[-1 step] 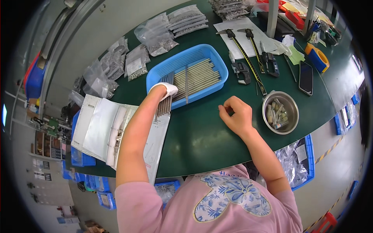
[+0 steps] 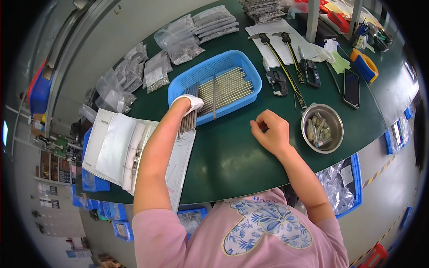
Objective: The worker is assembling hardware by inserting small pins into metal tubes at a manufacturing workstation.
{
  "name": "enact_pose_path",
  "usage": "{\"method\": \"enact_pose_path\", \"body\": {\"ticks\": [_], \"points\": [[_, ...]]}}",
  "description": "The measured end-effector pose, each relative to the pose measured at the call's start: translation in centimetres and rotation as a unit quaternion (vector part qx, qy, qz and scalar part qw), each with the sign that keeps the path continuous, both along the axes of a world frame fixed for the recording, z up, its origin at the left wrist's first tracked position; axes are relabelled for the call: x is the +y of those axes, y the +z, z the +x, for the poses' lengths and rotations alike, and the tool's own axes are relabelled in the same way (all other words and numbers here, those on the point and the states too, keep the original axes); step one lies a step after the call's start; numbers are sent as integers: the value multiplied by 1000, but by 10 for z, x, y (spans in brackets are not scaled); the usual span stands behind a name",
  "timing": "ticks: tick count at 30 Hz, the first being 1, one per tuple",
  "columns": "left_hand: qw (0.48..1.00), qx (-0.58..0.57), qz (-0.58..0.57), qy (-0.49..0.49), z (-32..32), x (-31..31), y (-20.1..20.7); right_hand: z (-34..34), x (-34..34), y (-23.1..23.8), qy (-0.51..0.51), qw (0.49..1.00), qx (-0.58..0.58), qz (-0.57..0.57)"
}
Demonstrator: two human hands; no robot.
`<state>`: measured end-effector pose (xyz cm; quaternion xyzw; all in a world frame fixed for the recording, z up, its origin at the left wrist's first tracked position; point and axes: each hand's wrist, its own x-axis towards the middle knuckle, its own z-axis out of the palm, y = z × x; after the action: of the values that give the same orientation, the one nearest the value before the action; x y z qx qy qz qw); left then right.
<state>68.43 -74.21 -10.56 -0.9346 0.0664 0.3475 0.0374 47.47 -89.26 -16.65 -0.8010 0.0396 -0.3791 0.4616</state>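
Note:
A white glove covers my left hand [image 2: 193, 102], which lies over dark grey metal rods [image 2: 187, 123] at the left end of a blue plastic basket [image 2: 248, 63]. The glove and wrist hide the fingertips, so their grip on the rods cannot be made out. These rods stick out over the basket's near rim. Lighter, brassy rods [image 2: 230, 89] lie side by side in the rest of the basket, with one dark rod [image 2: 214, 96] across them. My bare right hand [image 2: 273, 133] is at the green table, right of the basket, its fingers curled in a loose fist with nothing visible inside.
A white binder [image 2: 114, 145] lies under my left forearm. Right of the basket are calipers [image 2: 286, 71], micrometers [image 2: 278, 82], a metal bowl [image 2: 336, 142] of small vials and a phone [image 2: 351, 88]. Bags of small parts [image 2: 181, 42] line the back edge.

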Motion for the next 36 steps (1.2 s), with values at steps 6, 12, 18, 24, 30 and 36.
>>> {"method": "enact_pose_path", "body": {"ticks": [6,12,18,24,30,36], "points": [[994,-22,-69,84,16,14,-10,3,0,-6,12,998,56,-23],[967,-17,-142,213,5,21,-1,6,0,-13,0,995,101,-21],[989,-117,24,-90,22,19,-11,7,-4,-14,-10,996,78,-36],[884,-177,329,-280,-2,3,-4,12,1,-24,14,996,80,-36],[910,-210,226,-275,19,20,-20,3,-2,-18,28,995,89,-34],[987,-5,-86,132,11,16,12,5,-1,-17,11,997,68,-30]]}}
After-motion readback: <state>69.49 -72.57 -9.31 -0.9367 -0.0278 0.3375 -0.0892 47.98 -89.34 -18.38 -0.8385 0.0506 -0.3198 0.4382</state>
